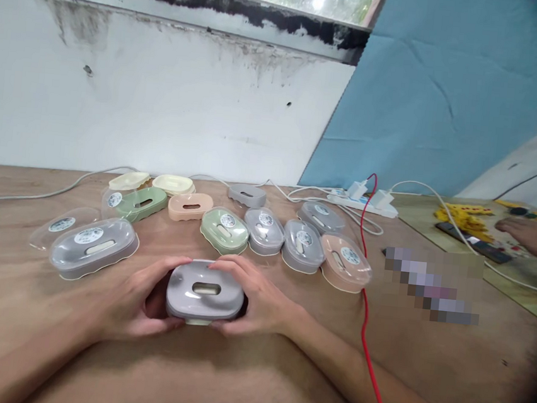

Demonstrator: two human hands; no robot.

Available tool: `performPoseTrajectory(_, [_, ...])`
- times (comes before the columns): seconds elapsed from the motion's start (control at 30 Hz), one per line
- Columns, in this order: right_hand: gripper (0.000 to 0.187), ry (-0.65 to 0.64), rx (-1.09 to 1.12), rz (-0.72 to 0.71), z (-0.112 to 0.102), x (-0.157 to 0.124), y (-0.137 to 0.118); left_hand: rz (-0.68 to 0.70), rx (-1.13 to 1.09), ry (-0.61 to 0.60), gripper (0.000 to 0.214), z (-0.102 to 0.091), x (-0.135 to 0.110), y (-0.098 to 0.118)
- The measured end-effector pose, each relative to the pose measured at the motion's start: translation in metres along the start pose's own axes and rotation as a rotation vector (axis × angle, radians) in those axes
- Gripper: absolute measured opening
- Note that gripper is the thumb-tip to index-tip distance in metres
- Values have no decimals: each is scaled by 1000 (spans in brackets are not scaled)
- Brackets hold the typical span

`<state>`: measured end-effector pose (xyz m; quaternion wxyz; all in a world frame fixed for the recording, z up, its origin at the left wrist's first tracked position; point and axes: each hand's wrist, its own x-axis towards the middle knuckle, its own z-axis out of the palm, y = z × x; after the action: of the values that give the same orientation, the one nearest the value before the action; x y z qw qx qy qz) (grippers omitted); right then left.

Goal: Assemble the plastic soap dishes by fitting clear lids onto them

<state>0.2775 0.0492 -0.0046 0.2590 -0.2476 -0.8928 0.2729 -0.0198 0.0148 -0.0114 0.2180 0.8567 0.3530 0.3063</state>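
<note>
Both of my hands grip a grey oval soap box (178,294) at the near middle of the table. My left hand (145,300) is wrapped round its left end, thumb low and fingers on the top edge. On the right end, my right hand (252,295) holds it the same way. The box has a slot in its top, and a pale base shows below. Just beyond it stand a green box (224,230) and a grey box (264,231) under clear covers with round stickers. Left of my hands is another covered grey box (95,249).
An uncovered peach piece (191,207) and cream pieces (174,185) lie near the wall. A clear cover (52,229) rests at left. A red cable (370,357) crosses the table from a power strip (339,199). Another person's hand (533,236) is at far right, near yellow items.
</note>
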Motion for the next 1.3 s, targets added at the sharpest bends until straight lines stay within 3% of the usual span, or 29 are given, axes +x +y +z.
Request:
performPoseTrajectory(0.3, [91, 4, -3, -12, 1, -1, 0, 52, 73, -32, 80, -4, 3, -2])
performPoseTrajectory(0.43, [96, -1, -19, -20, 2, -2, 0, 5, 64, -42, 76, -5, 3, 0])
performPoseTrajectory(1.07, [89, -75, -298, -8, 5, 1, -3, 55, 150, 36, 63, 1, 2, -1])
performPoseTrajectory(1.3, [84, -68, -299, 35, 2, 1, -4, 93, 200, 102, 37, 0, 0, -4])
